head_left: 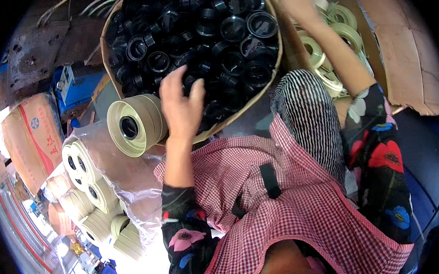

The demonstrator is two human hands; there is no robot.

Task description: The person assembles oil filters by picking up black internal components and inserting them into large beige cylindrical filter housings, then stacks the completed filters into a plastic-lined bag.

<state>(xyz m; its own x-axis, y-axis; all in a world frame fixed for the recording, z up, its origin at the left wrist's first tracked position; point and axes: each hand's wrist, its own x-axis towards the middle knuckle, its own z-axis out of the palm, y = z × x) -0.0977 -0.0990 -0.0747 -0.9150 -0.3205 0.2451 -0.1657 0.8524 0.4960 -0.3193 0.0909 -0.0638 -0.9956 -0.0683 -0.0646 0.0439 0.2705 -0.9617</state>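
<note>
Over the near left rim of a large round container (107, 68) full of black threaded plastic rings (174, 25), my left hand (180, 102) is raised with thumb and fingers apart, holding nothing that I can see. Against its outer side stands a stack of cream round plastic parts (135, 122), its open end toward the left and a black ring in the centre. My right hand (297, 6) reaches far forward to the cardboard box (374, 54) of cream ring-shaped parts (345, 33). Its fingers are blurred and run off the top edge, so their grip is hidden.
More cream parts (91, 193), some with black centres, lie at the left beside clear plastic sheeting (126, 166). Farther left are a brown printed sack (33, 139) and a blue metal machine part (80, 89). My striped knee (307, 112) rises between the container and the box.
</note>
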